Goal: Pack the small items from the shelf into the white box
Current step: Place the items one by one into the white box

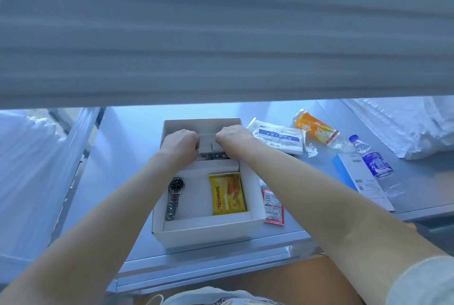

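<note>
An open white box (208, 233) stands on the grey shelf (127, 157). In its near compartment lie a steel wristwatch (175, 198) and a yellow snack packet (227, 194). Something metallic, like a chain (213, 155), shows in the far compartment. My left hand (183, 144) and my right hand (232, 136) are both closed on a white cardboard flap (207, 142) over that far compartment. What else lies beneath the flap is hidden.
Right of the box lie a red sachet (274, 207), a white mask pack (280, 139), an orange bottle (317, 129), a small water bottle (373, 160) and a blue-white carton (358, 179). White plastic bags sit at far right and left. An upper shelf overhangs.
</note>
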{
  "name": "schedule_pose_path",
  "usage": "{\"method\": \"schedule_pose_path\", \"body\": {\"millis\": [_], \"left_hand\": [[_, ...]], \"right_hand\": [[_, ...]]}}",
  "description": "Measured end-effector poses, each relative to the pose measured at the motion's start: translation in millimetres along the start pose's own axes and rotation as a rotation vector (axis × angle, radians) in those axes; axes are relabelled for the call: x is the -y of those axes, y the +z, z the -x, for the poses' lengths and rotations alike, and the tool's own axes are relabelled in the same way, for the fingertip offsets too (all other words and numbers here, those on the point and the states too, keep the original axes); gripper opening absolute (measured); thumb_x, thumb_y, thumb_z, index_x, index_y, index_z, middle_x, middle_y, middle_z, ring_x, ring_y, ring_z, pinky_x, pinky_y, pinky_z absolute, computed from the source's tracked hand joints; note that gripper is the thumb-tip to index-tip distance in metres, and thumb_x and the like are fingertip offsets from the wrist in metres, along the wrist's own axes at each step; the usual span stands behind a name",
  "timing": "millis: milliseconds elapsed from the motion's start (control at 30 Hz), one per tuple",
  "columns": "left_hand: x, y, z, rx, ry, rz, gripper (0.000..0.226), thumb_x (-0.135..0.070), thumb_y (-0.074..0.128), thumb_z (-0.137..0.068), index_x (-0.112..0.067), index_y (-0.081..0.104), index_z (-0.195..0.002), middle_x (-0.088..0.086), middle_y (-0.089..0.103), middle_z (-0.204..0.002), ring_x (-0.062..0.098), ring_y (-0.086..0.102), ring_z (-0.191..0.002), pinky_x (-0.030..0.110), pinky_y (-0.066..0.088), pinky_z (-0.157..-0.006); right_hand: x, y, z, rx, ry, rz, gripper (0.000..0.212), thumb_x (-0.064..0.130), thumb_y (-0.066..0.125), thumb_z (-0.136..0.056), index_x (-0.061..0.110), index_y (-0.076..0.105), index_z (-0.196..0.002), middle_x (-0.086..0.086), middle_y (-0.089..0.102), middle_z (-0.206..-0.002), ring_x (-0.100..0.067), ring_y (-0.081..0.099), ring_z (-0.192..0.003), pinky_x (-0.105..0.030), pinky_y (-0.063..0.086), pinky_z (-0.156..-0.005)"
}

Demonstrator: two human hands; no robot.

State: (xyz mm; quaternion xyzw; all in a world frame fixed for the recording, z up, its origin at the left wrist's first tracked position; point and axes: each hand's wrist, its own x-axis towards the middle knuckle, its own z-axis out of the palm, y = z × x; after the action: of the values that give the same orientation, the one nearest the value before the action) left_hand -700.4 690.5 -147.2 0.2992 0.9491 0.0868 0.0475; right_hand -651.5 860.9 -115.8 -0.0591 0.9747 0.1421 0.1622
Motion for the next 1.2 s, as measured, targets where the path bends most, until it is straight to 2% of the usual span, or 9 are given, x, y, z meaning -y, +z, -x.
{"method": "schedule_pose_path", "body": {"millis": [133,200,267,433,567,700,900,1033,1200], "left_hand": [[-1,-1,3,-0.046,0.025,0.034,0.021,-0.014,0.059,-0.089,-0.024,0.075,-0.099,-0.002,0.068,-0.107,0.024,0.062,-0.104,0.030,0.048,-0.075],[-3,-2,5,-0.074,0.041,0.059,0.021,-0.016,0.058,-0.091,-0.024,0.075,-0.101,-0.003,0.067,-0.107,0.023,0.061,-0.105,0.030,0.045,-0.074],[-5,-4,10,-0.096,0.054,0.083,0.021,-0.018,0.058,-0.092,-0.024,0.075,-0.102,-0.004,0.067,-0.107,0.024,0.061,-0.105,0.032,0.049,-0.077],[-16,-7,19,-0.167,0.064,0.163,0.018,-0.021,0.059,-0.093,-0.026,0.075,-0.101,-0.006,0.068,-0.106,0.022,0.063,-0.101,0.034,0.051,-0.080],[-39,-12,20,-0.223,0.106,0.262,0.017,-0.018,0.062,-0.094,-0.022,0.076,-0.102,-0.006,0.067,-0.104,0.021,0.064,-0.098,0.039,0.054,-0.084],[-70,-14,18,-0.281,0.179,0.285,0.015,-0.017,0.064,-0.094,-0.022,0.075,-0.103,-0.006,0.067,-0.103,0.020,0.062,-0.102,0.040,0.053,-0.084],[-127,-12,11,-0.343,0.300,0.371,0.017,-0.009,0.068,-0.090,-0.020,0.076,-0.100,-0.006,0.069,-0.109,0.020,0.059,-0.111,0.036,0.049,-0.096],[-165,0,3,-0.264,0.380,0.395,0.016,-0.012,0.068,-0.091,-0.021,0.075,-0.102,-0.004,0.068,-0.113,0.018,0.060,-0.109,0.032,0.046,-0.098],[-203,20,-6,-0.159,0.396,0.385,0.015,-0.014,0.068,-0.092,-0.020,0.074,-0.104,-0.004,0.068,-0.111,0.020,0.061,-0.109,0.039,0.049,-0.099]], "right_hand": [[-6,5,2,-0.071,-0.030,-0.075,0.022,-0.002,0.056,-0.083,0.017,0.050,-0.074,0.001,0.049,-0.078,-0.028,0.054,-0.083,-0.033,0.046,-0.070],[-12,9,4,-0.131,-0.054,-0.114,0.018,0.002,0.056,-0.085,0.019,0.063,-0.086,0.000,0.059,-0.089,-0.027,0.055,-0.095,-0.035,0.044,-0.082],[-23,15,7,-0.225,-0.083,-0.208,0.019,0.008,0.056,-0.090,0.016,0.072,-0.098,-0.002,0.064,-0.101,-0.026,0.054,-0.105,-0.033,0.040,-0.093],[-48,24,33,-0.435,-0.121,-0.441,0.018,0.015,0.060,-0.092,0.012,0.078,-0.094,-0.001,0.072,-0.108,-0.024,0.060,-0.113,-0.037,0.039,-0.099],[-66,40,61,-0.562,-0.172,-0.509,0.019,0.015,0.063,-0.097,0.009,0.079,-0.106,-0.002,0.073,-0.123,-0.022,0.059,-0.129,-0.036,0.040,-0.108],[-84,60,91,-0.582,-0.161,-0.563,0.030,0.021,0.063,-0.100,0.015,0.072,-0.127,0.000,0.063,-0.143,-0.018,0.049,-0.142,-0.038,0.034,-0.119],[-128,89,130,-0.550,-0.040,-0.634,0.030,0.016,0.065,-0.097,0.011,0.073,-0.126,-0.002,0.065,-0.141,-0.019,0.053,-0.138,-0.039,0.039,-0.117],[-157,110,151,-0.517,0.032,-0.659,0.029,0.017,0.067,-0.097,0.011,0.074,-0.124,-0.002,0.066,-0.138,-0.019,0.056,-0.133,-0.036,0.040,-0.112],[-192,142,173,-0.479,0.095,-0.703,0.030,0.018,0.067,-0.097,0.012,0.073,-0.125,0.000,0.066,-0.137,-0.017,0.057,-0.132,-0.036,0.041,-0.113]]}}
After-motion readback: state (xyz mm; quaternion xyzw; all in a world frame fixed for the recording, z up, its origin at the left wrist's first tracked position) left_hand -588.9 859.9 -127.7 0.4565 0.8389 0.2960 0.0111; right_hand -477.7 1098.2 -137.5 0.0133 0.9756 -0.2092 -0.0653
